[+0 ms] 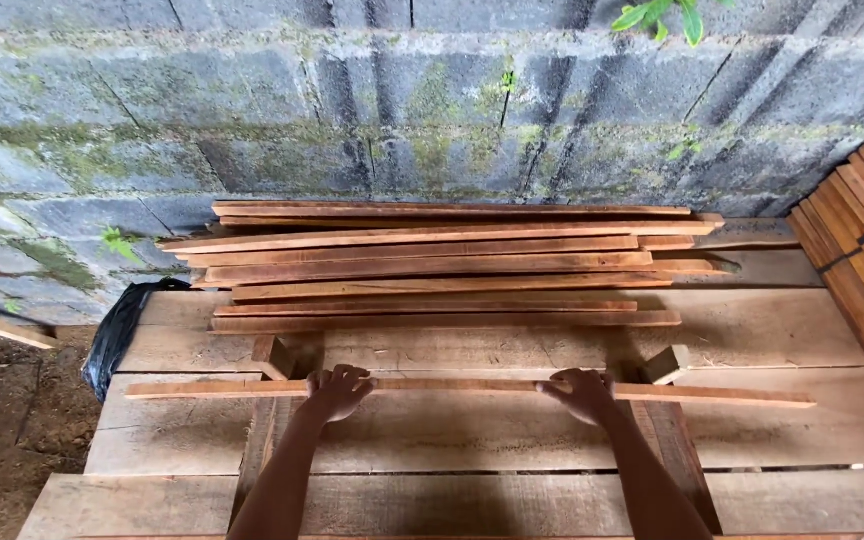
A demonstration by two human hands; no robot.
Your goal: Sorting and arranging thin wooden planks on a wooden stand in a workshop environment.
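Both hands, left point(337, 392), right point(582, 393), gripping wooden slat point(472, 389), plank stack point(442, 265) behind

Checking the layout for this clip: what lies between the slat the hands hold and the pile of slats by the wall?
In the head view, only bare plank surface separates the held slat from the slat pile.

Soft even daylight, faint shadows, sharp focus

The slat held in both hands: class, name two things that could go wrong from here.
1. The slat is long and thin, and both hands, left and right, grip near its middle, so its free ends may sag or swing.
2. The stack behind lies uneven; a knock could make slats slide.
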